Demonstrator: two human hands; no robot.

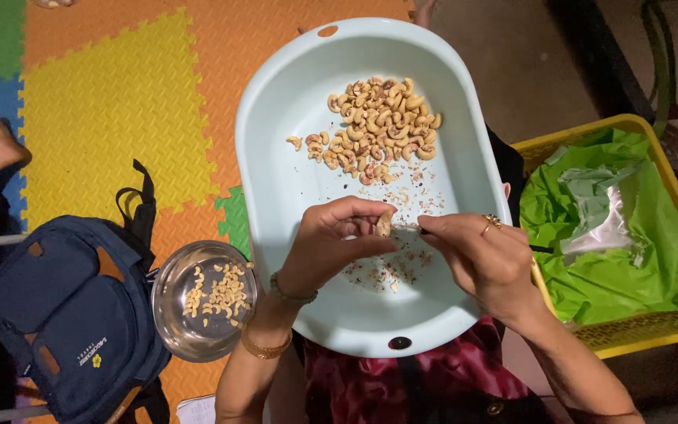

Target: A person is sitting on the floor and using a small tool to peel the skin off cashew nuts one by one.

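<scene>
Cashew (384, 224) pinched upright in left hand (331, 245) fingertips, over the near half of the pale blue tub (276, 157), long axis roughly vertical; left hand nearer, closed on it. Right hand (484, 259) just beside, fist closed round a thin dark tool whose tip meets the nut; tool mostly hidden. Nut pile (378, 129) lies beyond both hands; steel bowl (202, 302) left, yellow basket (668, 330) right.
</scene>
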